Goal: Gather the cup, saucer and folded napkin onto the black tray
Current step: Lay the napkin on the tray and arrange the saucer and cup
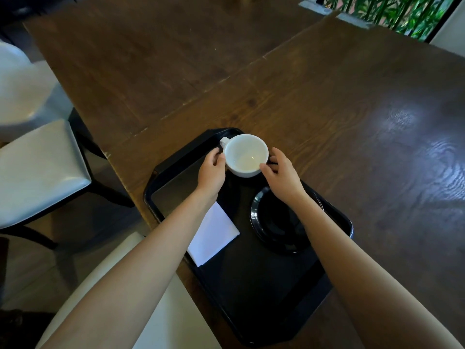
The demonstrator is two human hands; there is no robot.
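Observation:
A white cup (245,154) with its handle to the far left is at the far end of the black tray (251,285). My left hand (211,172) grips its left side and my right hand (281,172) touches its right side with fingertips. Whether the cup rests on the tray or hangs just above it, I cannot tell. A black saucer (274,222) lies on the tray's right half, partly under my right forearm. A folded white napkin (214,235) lies on the tray's left edge, partly covered by my left forearm.
The tray sits at the near left edge of a dark wooden table (327,96). Chairs with pale grey seats (37,167) stand left of the table, one seat (161,311) right below me. Green plants (392,11) show behind a window at the far right.

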